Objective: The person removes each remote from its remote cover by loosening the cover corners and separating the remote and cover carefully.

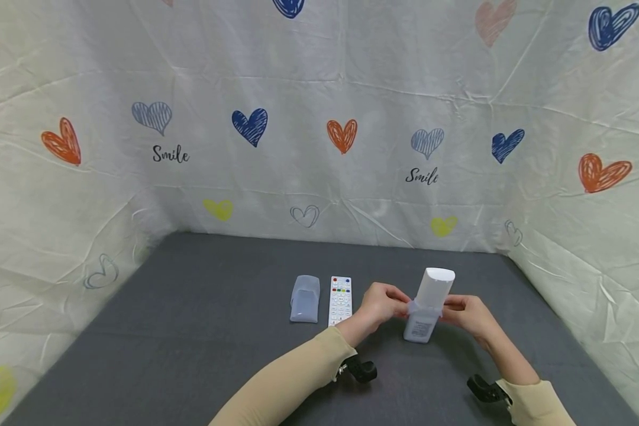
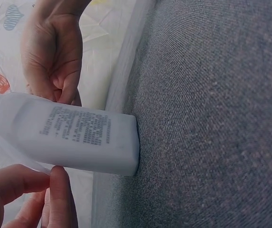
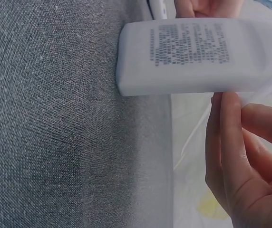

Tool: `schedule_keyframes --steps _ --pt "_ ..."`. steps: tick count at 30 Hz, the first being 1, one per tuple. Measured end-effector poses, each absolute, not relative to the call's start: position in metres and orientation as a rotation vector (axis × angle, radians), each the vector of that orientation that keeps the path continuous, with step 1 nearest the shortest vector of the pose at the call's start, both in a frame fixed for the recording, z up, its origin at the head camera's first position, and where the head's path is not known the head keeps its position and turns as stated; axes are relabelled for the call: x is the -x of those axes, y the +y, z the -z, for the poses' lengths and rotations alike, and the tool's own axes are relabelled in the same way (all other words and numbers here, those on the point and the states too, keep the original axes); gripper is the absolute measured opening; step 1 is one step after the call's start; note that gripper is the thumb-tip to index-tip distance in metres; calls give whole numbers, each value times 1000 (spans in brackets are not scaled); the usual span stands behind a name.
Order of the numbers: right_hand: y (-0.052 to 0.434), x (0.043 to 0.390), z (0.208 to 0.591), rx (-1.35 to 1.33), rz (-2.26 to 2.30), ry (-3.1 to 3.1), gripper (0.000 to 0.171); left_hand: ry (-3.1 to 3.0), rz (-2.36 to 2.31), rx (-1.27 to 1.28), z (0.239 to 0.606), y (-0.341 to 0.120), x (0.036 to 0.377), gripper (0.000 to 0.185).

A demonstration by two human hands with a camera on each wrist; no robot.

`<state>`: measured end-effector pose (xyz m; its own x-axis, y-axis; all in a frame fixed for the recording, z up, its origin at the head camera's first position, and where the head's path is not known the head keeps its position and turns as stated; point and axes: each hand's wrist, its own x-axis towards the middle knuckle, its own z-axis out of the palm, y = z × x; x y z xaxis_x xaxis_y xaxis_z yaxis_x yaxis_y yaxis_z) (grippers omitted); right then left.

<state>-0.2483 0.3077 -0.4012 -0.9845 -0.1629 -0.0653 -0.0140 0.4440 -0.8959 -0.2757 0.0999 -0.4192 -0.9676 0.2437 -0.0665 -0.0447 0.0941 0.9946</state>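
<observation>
A white slab-shaped device (image 1: 435, 287) with a rounded top stands upright, its lower part inside a translucent soft sleeve (image 1: 420, 325). Small printed text shows through the sleeve, whose bottom end meets the grey cloth. On one side, my left hand (image 1: 381, 305) pinches the sleeve's upper edge between thumb and fingers. My right hand (image 1: 468, 316) pinches the opposite edge. Both wrist views show the sleeve from close by, with fingertips (image 2: 59, 183) at its loose rim. The device's top end is cut off in those views.
Left of the hands, a white remote control (image 1: 341, 299) with many buttons lies on the grey tabletop (image 1: 165, 331), partly behind my left forearm. Beside it lies a second translucent sleeve (image 1: 304, 302). White cloth walls (image 1: 298, 171) with printed hearts enclose the table's back and sides.
</observation>
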Motion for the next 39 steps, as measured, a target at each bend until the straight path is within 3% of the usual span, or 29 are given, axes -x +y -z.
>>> schedule_keyframes --steps 11,39 --pt "304 246 409 109 1457 2600 33 2228 -1845 -233 423 99 272 11" --pt "304 250 423 125 1575 2498 36 2248 -1816 -184 432 101 275 13"
